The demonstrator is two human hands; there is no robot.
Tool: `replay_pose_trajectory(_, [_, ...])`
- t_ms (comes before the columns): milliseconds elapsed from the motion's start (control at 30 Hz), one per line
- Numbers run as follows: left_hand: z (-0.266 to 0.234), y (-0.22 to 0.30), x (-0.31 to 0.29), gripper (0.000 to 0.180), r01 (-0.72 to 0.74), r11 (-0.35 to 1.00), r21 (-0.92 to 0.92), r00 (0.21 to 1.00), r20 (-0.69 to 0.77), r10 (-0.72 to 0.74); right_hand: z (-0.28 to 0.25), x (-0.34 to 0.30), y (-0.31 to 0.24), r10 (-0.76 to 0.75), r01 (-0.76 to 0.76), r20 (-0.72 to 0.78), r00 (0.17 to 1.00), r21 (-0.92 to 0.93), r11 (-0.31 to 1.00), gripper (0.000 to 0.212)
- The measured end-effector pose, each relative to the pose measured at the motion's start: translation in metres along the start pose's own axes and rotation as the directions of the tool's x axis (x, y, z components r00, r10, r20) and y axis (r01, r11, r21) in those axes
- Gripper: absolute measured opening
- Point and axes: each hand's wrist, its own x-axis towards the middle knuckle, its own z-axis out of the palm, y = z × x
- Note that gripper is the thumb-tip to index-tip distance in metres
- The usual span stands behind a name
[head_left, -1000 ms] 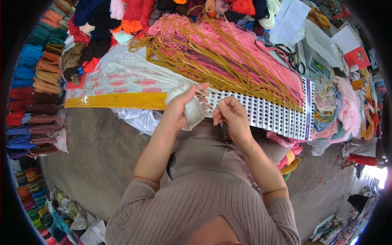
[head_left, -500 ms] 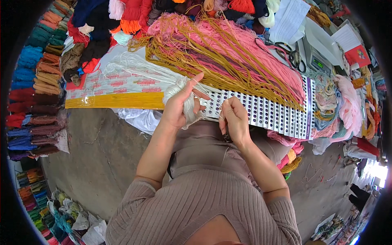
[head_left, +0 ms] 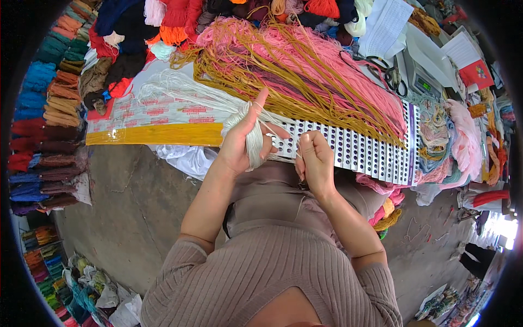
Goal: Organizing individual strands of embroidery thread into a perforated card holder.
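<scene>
A hank of white yarn [head_left: 254, 143] is looped around the palm of my left hand [head_left: 238, 143], with the index finger pointing up and away. My right hand [head_left: 317, 159] is closed in a pinch on a thin white strand, a short way right of the hank. Both hands are just above the near edge of a white card strip with rows of round holes [head_left: 348, 143]. Loose white strands [head_left: 180, 87] trail from the hank to the far left over the table. Beyond the holed strip lie long pink yarn [head_left: 332, 65] and mustard yarn [head_left: 229, 68], their ends along the holes.
Yellow tape [head_left: 158, 134] edges the table at left. Black scissors [head_left: 388, 73] and a digital scale [head_left: 427, 82] lie at back right, beside paper sheets [head_left: 384, 27]. Pale pink yarn [head_left: 466, 136] hangs at the right end. Coloured hanks [head_left: 41, 131] line the left wall.
My left hand has shifted slightly right and tilted, with the hank still around it. My right hand has turned a little, its pinch kept. At the far right, dark trousers have moved slightly.
</scene>
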Motion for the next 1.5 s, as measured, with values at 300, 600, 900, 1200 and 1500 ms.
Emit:
replay_pose_trajectory(300, [-0.070, 0.032, -0.043, 0.029, 0.153, 0.988, 0.012, 0.947, -0.289, -0.143, -0.070, 0.002, -0.070, -0.556, 0.586, 0.215, 0.803, -0.459, 0.668, 0.012])
replay_pose_trajectory(600, [-0.262, 0.110, -0.174, 0.038, -0.699, 0.665, -0.264, 0.579, -0.754, 0.309, -0.403, -0.081, -0.207, -0.709, 0.694, -0.611, 0.353, -0.338, 0.636, 0.021])
replay_pose_trajectory(900, [-0.072, 0.028, -0.030, 0.038, -0.140, 0.986, -0.094, 0.962, -0.249, 0.113, -0.141, 0.021, -0.075, -0.461, 0.405, 0.005, 0.888, -0.483, 0.776, 0.021])
replay_pose_trajectory(1200, [0.004, -0.024, 0.043, 0.040, 0.488, 0.863, 0.128, 0.861, -0.229, -0.453, -0.078, 0.065, 0.015, -0.104, 0.071, 0.001, 0.995, -0.736, 0.673, 0.019])
replay_pose_trajectory(1500, [-0.015, -0.053, 0.081, 0.018, 0.386, 0.836, 0.389, 0.910, -0.308, -0.276, -0.072, 0.071, 0.019, -0.186, 0.032, -0.116, 0.976, -0.764, 0.644, 0.022])
